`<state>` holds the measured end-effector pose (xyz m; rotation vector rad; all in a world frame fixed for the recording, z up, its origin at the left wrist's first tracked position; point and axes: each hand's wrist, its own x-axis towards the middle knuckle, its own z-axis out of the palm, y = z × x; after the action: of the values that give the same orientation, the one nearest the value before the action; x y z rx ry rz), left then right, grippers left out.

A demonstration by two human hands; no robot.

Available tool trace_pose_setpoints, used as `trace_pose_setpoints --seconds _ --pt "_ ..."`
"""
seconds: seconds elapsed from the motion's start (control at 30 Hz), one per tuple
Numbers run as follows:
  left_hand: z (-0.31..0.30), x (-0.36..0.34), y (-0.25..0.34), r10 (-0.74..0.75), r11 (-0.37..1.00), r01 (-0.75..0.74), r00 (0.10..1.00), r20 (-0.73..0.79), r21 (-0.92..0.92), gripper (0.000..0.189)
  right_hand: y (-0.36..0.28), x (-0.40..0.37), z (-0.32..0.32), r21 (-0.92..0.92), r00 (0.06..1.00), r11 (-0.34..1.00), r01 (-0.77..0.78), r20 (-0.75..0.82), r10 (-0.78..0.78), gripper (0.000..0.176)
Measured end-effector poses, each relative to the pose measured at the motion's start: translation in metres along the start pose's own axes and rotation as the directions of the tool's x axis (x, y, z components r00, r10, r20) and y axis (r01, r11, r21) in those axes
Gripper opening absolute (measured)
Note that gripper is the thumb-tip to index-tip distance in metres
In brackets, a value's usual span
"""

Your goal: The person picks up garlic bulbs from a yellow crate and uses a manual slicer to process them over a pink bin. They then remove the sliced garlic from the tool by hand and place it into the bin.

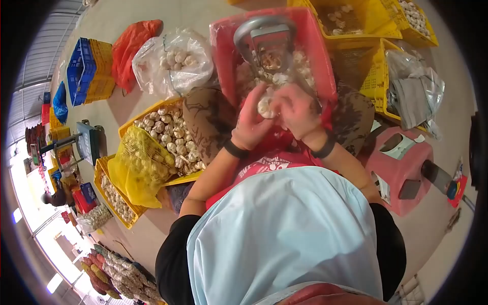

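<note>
A white garlic bulb is held between my two hands, in front of my lap. The fingers of my left hand wrap round its left side. My right hand is closed at its right side, its fingertips pressed against the bulb. Just beyond the hands stands a red bin with loose garlic and peeled skins in it. A grey metal device with a curved handle sits over this bin. The palms and some fingertips are hidden.
To the left, a yellow crate holds many garlic bulbs, with a yellow mesh bag across it. A clear plastic bag of bulbs lies behind. Yellow crates stand at the back right; a pink stool is at my right.
</note>
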<state>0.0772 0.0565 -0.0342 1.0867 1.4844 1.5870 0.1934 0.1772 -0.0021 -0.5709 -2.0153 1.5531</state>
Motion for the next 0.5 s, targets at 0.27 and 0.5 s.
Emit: trace_pose_setpoints --seconds 0.27,0.5 --pt "-0.001 0.005 0.008 0.105 0.970 -0.110 0.994 0.037 0.219 0.074 -0.004 0.003 -0.003 -0.019 0.997 0.999 -0.030 0.075 0.032 0.024" --pt "-0.002 0.003 0.008 0.084 0.985 -0.084 0.996 0.009 0.151 0.071 -0.018 0.008 -0.006 0.587 0.839 0.602 -0.541 0.330 0.433 0.026"
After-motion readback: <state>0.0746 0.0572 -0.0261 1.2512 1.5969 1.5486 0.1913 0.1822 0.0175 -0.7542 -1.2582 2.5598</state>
